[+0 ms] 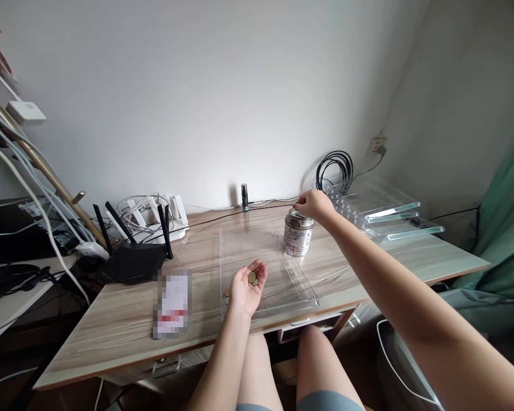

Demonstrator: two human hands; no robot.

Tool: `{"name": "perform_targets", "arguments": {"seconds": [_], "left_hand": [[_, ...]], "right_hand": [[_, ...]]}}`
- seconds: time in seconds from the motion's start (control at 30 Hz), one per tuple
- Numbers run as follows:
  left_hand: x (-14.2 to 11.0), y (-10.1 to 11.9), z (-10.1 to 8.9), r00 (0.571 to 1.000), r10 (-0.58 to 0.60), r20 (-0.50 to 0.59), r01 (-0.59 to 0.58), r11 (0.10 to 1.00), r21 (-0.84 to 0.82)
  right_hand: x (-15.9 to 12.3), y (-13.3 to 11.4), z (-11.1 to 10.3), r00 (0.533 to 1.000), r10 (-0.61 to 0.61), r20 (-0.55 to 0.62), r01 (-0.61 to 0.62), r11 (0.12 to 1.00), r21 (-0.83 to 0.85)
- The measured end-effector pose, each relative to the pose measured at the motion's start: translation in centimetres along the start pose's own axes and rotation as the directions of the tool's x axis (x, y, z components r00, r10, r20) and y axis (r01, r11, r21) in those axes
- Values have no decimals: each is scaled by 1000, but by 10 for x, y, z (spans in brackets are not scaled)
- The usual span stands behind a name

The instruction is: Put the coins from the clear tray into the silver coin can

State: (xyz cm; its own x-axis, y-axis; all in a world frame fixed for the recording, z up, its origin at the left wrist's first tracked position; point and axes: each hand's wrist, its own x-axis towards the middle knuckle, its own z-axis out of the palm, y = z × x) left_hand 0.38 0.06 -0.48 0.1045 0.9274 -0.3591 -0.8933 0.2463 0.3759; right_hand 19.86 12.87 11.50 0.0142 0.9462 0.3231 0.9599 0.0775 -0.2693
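My left hand [247, 288] is turned palm up and cupped, with a few coins [252, 278] resting in it. It hovers over a clear plastic tray [261, 245] on the desk. At the tray's right side stands a round patterned tin [298, 238] with a slot in its metal lid. Over that lid is my right hand [313, 205], its fingers pinched together right at the slot. Whatever lies between those fingertips is hidden. More coins [227, 293] lie by the tray's left edge, partly behind my left wrist.
A black router [132, 261] and a white router [158, 225] with coiled cable stand at the left. A blurred flat object [173, 302] lies in front. At the back are a small dark bottle [244, 197], black cable [334, 171] and clear acrylic pieces [394, 220].
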Motion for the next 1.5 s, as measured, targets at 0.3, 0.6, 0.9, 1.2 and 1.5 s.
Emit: {"name": "perform_targets", "arguments": {"seconds": [0.3,0.6,0.9,1.2,1.5], "left_hand": [[1,0,0,999,26,-20,-26,1000,13],[-1,0,2,999,36,-32,-35,999,26],[0,0,1,998,45,-43,-43,999,29],[-3,1,2,999,43,-13,-43,999,-26],[-2,1,0,996,53,72,-53,999,1]], "right_hand": [[18,10,16,985,87,147,-59,981,-183],[22,21,14,981,4,196,21,991,-129],[22,12,12,976,44,214,-13,989,-147],[3,-3,-1,995,27,97,-10,985,-174],[-121,-66,51,723,-598,346,540,802,256]]}}
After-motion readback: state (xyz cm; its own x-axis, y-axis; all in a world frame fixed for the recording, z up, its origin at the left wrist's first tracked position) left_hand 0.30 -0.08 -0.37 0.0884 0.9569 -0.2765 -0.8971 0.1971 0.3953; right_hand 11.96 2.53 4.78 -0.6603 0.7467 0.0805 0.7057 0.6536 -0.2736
